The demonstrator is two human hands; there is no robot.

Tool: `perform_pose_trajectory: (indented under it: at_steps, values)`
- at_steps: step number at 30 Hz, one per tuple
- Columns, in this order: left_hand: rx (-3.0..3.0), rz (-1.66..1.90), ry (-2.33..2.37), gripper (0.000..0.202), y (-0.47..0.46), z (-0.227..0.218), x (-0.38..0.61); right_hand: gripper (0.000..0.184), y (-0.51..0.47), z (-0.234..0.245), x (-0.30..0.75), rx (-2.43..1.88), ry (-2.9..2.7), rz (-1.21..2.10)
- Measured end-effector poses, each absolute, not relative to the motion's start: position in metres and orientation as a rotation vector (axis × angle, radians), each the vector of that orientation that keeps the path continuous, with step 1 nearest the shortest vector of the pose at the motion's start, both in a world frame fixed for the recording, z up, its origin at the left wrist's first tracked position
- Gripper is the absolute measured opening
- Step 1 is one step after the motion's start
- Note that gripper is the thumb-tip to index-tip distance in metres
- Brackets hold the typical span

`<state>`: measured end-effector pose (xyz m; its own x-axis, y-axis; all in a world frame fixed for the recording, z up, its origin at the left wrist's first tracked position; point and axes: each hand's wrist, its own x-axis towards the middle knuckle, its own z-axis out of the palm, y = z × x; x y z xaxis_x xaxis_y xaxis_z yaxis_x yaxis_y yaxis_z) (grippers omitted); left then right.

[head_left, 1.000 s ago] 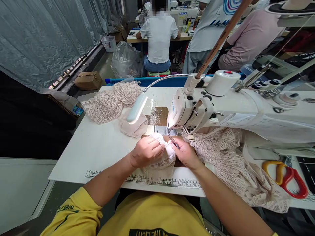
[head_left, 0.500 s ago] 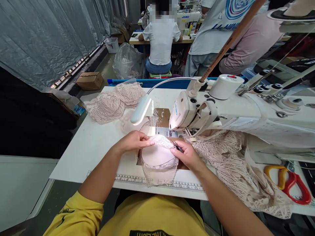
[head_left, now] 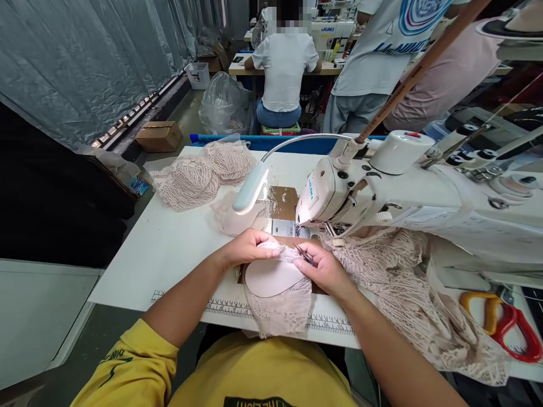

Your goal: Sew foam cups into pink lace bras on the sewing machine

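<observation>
My left hand (head_left: pixel 249 249) pinches the upper lace edge of a pale pink cup-shaped lace piece (head_left: pixel 274 278), with the thumb on top. A smooth oval panel shows at the middle of this piece, and its sheer lace part hangs down over the ruler marks. My right hand (head_left: pixel 326 267) is closed around small dark thread snips (head_left: pixel 307 258), their tips pointing up and left. Its fingertips also touch the right end of the same lace edge. Just beyond both hands lie the needle plate (head_left: pixel 285 228) and the white sewing machine (head_left: pixel 326 189).
Finished-looking lace cups (head_left: pixel 186 182) are piled at the back left, near a lamp head (head_left: pixel 250 189). Bunched lace fabric (head_left: pixel 394 277) covers the right side, beside red and yellow-handled scissors (head_left: pixel 515 333). A seated person (head_left: pixel 284 73) and others are beyond the table.
My left hand has moved a little right, closer to my right hand. The lace edge between them is now shorter and more bunched, and more of the sheer lace hangs toward me.
</observation>
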<state>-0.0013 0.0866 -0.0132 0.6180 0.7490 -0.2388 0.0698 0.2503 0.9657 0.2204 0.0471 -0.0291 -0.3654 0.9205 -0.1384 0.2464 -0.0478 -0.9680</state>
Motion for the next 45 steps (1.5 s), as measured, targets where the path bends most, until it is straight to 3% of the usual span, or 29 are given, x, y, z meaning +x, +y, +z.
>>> perform_pose_trajectory:
  at_steps: [6,14,18,21,24,30,35,41,45]
  values:
    - [1.301,0.572,0.923,0.033,0.088,-0.019,-0.001,0.015,0.047,-0.031,0.224,-1.495,-1.790,1.235]
    - [1.679,0.384,1.120,0.034,0.089,-0.002,-0.019,0.051,0.047,-0.032,0.234,-1.691,-1.925,0.698]
    - [1.873,0.570,1.410,0.036,0.101,0.018,-0.027,0.032,0.038,-0.034,0.225,-1.310,-2.123,0.451]
    - [1.908,0.687,1.630,0.036,0.124,0.017,-0.025,0.037,0.034,-0.033,0.203,-0.975,-2.453,0.419]
    - [1.807,0.637,1.617,0.059,0.144,0.004,-0.023,0.035,0.033,-0.029,0.193,-0.867,-2.694,0.494]
    - [1.565,0.501,1.375,0.021,0.128,-0.013,-0.028,0.019,0.030,-0.012,0.247,-1.435,-2.611,0.653]
    - [1.354,0.530,1.138,0.027,0.105,-0.010,-0.024,0.014,0.031,0.000,0.261,-1.414,-2.158,1.077]
    - [1.131,0.614,0.922,0.030,0.100,-0.011,-0.011,0.051,0.053,-0.014,0.214,-1.348,-1.784,1.269]
    - [1.364,0.643,0.927,0.021,0.100,-0.012,-0.011,0.030,0.062,-0.025,0.195,-1.271,-1.790,1.219]
